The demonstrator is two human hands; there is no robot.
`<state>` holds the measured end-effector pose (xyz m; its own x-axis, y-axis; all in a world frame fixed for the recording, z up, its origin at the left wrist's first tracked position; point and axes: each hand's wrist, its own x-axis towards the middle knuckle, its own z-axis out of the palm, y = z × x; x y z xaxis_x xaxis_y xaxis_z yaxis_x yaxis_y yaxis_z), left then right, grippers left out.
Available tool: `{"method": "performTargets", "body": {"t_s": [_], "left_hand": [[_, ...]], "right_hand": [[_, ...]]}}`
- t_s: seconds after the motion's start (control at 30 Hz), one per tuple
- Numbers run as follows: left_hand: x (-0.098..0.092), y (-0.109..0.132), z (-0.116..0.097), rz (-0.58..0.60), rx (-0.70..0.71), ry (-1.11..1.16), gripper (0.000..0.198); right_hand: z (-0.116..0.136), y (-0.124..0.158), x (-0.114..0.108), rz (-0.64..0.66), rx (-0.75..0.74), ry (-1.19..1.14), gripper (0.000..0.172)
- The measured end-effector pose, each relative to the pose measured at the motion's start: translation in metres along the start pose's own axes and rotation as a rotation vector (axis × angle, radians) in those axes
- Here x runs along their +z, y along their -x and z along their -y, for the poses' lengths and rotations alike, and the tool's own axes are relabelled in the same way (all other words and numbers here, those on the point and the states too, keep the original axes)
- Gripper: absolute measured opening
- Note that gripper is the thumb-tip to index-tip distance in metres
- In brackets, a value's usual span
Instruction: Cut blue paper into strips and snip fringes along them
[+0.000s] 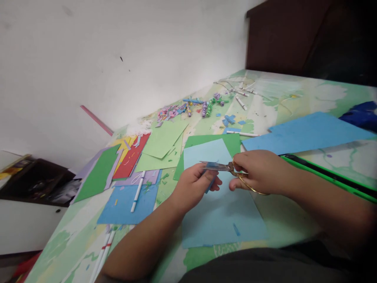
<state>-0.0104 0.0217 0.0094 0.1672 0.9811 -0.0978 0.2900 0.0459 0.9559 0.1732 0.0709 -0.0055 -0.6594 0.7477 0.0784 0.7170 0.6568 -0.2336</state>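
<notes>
My right hand (256, 171) is closed round the gold handles of a pair of scissors (231, 168), whose blades point left. Pinched in my left hand (196, 184) is a small piece of blue paper (210, 183). The scissor blades lie across this piece, right at my left fingers; whether they are parted there I cannot tell. Under both hands lies a light blue sheet (218, 216), with a small blue scrap (236, 229) near its front edge. A green sheet (235, 140) shows from beneath its far end.
Coloured sheets, among them a red sheet (132, 157) and a blue sheet (126, 204) with a white stick (138, 192), lie left. Paper scraps (169, 113) and rolled pieces (204, 109) are at the back. Rightward are a large blue sheet (309, 131) and a green-edged object (330, 177).
</notes>
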Motion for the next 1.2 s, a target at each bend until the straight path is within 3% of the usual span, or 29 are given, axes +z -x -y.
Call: {"method": "performTargets", "body": {"t_s": [0.2, 0.37, 0.5, 0.67, 0.8, 0.97, 1.2], "left_hand": [[0.001, -0.002, 0.002, -0.023, -0.026, 0.058, 0.020], [-0.001, -0.004, 0.004, -0.145, -0.018, 0.156, 0.021], [-0.004, -0.006, 0.003, -0.175, 0.009, 0.222, 0.022], [-0.009, -0.006, -0.001, -0.211, 0.006, 0.240, 0.020], [-0.007, -0.004, -0.002, -0.145, -0.003, 0.256, 0.019], [-0.003, -0.003, 0.001, -0.109, 0.054, 0.190, 0.020], [-0.004, -0.001, -0.002, -0.069, 0.078, -0.019, 0.024]], "right_hand": [[-0.005, -0.001, -0.002, 0.030, 0.035, -0.136, 0.042], [-0.014, 0.000, 0.001, 0.203, 0.032, -0.278, 0.038], [-0.021, -0.006, 0.007, 0.300, 0.077, -0.329, 0.035], [-0.023, -0.015, 0.011, 0.175, 0.141, -0.435, 0.037], [-0.012, -0.010, 0.008, 0.037, 0.089, -0.517, 0.038], [0.002, -0.004, 0.007, 0.020, 0.034, -0.427, 0.033], [0.002, -0.003, 0.009, 0.023, -0.006, -0.389, 0.033]]}}
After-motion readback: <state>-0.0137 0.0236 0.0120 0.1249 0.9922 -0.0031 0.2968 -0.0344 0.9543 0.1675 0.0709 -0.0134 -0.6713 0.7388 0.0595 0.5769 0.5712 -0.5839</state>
